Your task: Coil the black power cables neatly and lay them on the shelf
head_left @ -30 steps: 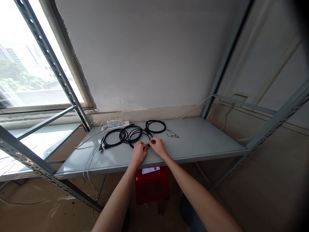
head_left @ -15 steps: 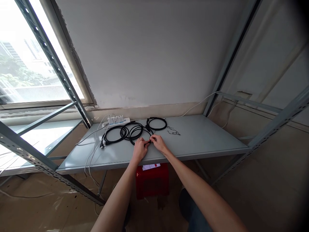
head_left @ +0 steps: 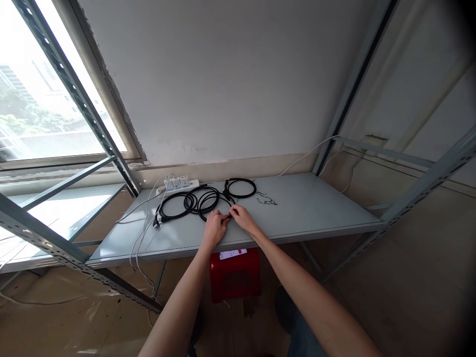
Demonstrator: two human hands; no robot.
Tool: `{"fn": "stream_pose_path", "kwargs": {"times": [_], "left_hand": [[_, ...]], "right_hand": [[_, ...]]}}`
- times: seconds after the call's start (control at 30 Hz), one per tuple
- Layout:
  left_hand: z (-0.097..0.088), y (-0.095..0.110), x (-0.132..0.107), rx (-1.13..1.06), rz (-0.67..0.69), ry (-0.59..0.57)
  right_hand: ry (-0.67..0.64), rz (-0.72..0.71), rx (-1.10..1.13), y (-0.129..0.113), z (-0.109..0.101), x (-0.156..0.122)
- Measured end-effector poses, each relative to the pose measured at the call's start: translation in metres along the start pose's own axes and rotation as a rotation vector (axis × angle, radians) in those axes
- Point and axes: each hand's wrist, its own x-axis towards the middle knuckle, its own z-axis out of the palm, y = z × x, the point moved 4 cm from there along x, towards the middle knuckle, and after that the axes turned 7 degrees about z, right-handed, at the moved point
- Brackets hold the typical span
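Fingers (head_left: 217, 216) pinch the nearest black coil (head_left: 200, 212); most lies beyond them.

From my end, daylight pours in from the window (head_left: 29, 89) at left, blown out to near white, and throws a glare patch on that end of the surface (head_left: 297, 208). I see the wall (head_left: 223, 89) in flat grey half-light and the floor (head_left: 89, 317) below in dim brown shadow. The wide lens stretches the view toward its edges, a soft black blot fills the upper right corner, and fine detail between the hands (head_left: 215, 227) is too small to read
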Motion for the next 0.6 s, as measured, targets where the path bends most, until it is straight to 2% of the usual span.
{"fn": "stream_pose_path", "kwargs": {"times": [0.23, 0.6], "left_hand": [[-0.0015, 0.0016, -0.0004, 0.018, -0.003, -0.003], [0.0011, -0.0011, 0.0004, 0.000, -0.013, -0.012]], "right_hand": [[0.058, 0.021, 0.131, 0.0021, -0.0026, -0.0005], [0.149, -0.002, -0.003, 0.0030, -0.0048, -0.0014]]}}
